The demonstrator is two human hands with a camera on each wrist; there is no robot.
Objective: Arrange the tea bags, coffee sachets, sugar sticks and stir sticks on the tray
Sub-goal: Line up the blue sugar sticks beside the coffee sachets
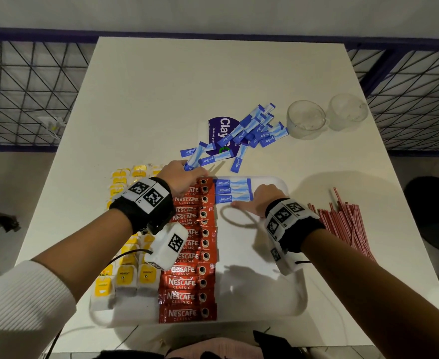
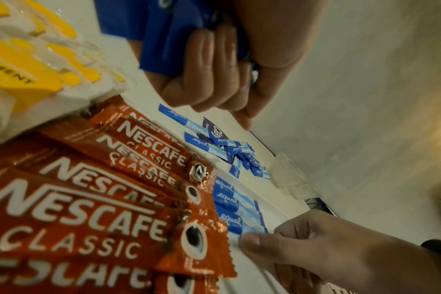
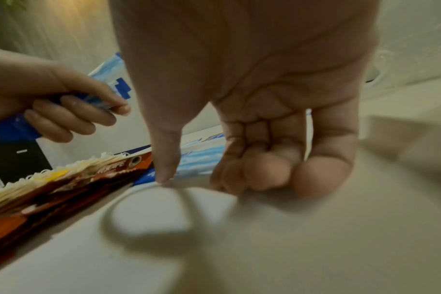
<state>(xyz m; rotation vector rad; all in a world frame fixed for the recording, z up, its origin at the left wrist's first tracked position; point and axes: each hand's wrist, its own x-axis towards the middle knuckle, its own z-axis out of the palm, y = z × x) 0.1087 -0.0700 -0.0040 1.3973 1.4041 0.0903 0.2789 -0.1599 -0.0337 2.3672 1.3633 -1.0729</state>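
On the white tray (image 1: 278, 294), yellow tea bags (image 1: 125, 278) fill the left and a column of red coffee sachets (image 1: 187, 283) runs down the middle. Three blue sugar sticks (image 1: 232, 190) lie side by side at the tray's far end. My left hand (image 1: 181, 174) grips a bunch of sugar sticks (image 2: 159, 35) over the tray's far edge. My right hand (image 1: 262, 198) rests on the tray beside the nearest laid stick. Its fingers (image 3: 264, 171) are curled under and hold nothing, and its thumb tip touches the tray by that stick's edge.
More loose sugar sticks (image 1: 257, 130) are heaped on a purple card (image 1: 222, 130) beyond the tray. Two glass cups (image 1: 305, 120) stand at the back right. Red-and-white stir sticks (image 1: 348, 224) lie piled on the table right of the tray.
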